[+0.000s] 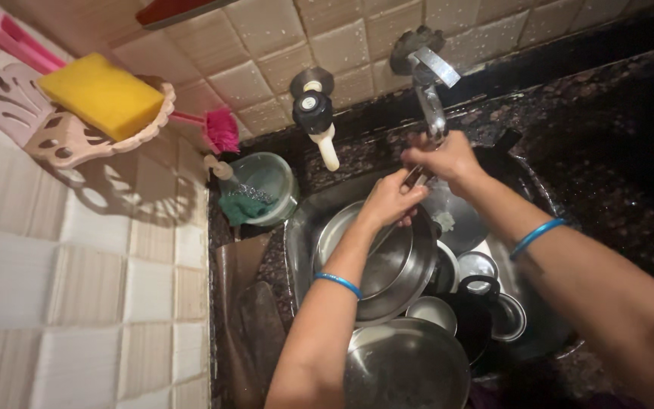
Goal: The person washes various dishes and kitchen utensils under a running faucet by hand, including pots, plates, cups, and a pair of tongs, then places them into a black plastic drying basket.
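A: What do you see?
B: My left hand [389, 198] and right hand [446, 157] pinch a thin metal utensil [415, 177] under the steel tap [433, 106].
A: Below?
B: A round steel bowl [395, 265] atop dishes in the steel sink [297, 235].

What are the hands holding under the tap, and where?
Left hand and right hand grip a thin metal utensil, apparently one at each end; its kind is unclear.
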